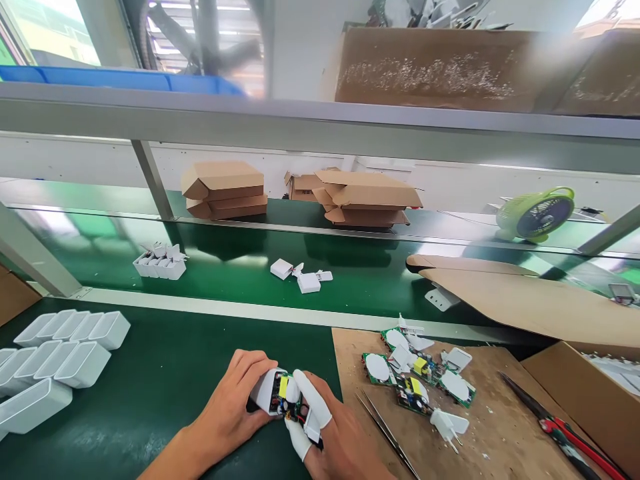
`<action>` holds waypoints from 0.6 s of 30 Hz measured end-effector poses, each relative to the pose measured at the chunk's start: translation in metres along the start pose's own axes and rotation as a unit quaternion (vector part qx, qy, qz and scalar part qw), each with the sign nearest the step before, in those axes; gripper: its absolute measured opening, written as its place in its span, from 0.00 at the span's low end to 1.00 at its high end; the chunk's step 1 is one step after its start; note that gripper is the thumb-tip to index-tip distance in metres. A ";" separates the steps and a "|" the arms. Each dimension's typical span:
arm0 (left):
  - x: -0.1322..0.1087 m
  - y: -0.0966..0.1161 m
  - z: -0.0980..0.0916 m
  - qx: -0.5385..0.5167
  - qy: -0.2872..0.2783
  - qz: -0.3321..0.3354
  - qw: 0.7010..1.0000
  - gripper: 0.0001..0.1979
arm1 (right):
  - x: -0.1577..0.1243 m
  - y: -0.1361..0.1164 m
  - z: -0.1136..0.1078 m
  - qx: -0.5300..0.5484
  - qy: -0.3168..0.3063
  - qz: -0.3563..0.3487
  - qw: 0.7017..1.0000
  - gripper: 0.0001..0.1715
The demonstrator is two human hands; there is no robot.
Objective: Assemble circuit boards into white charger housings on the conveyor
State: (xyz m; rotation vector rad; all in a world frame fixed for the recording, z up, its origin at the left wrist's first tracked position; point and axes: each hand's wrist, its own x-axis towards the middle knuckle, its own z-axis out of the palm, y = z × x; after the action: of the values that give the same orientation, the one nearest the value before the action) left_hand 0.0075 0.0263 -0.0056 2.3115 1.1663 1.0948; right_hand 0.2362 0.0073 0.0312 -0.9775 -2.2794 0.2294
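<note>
My left hand (231, 398) is closed around a white plastic housing (263, 392). Partly inside or against this housing sits a circuit board (283, 388) with a yellow component; how deep it is seated I cannot tell. My right hand (345, 433), with white finger covers on the thumb and a finger, grips the board's other end. Right of it, several circuit boards (379, 368) with round white pads lie heaped with white plug parts (447, 423) on a cardboard sheet (360, 347). Metal tweezers (385, 430) rest beside my right hand.
Rows of white empty housings (83, 363) stand at left. Red-and-black long-nosed pliers (555, 423) and an open carton (575, 387) are at right. Across a metal rail lies a green conveyor belt (230, 273) carrying white parts (309, 283). Behind are brown boxes (227, 187) and a green fan (537, 213).
</note>
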 end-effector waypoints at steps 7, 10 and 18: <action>0.001 0.001 -0.001 -0.005 -0.004 -0.002 1.000 0.26 | 0.002 -0.001 -0.001 0.010 -0.027 0.029 0.999 0.42; 0.001 0.002 -0.002 -0.004 -0.006 0.000 1.000 0.26 | 0.004 -0.003 -0.002 0.010 -0.035 0.032 0.999 0.39; 0.001 0.003 -0.001 -0.004 -0.006 -0.008 1.000 0.25 | 0.005 -0.006 -0.004 -0.011 -0.036 0.036 0.999 0.37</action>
State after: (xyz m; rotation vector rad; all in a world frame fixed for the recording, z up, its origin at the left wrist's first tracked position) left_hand 0.0083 0.0256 -0.0025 2.2957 1.1722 1.0760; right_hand 0.2323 0.0057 0.0388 -1.0805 -2.3171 0.2750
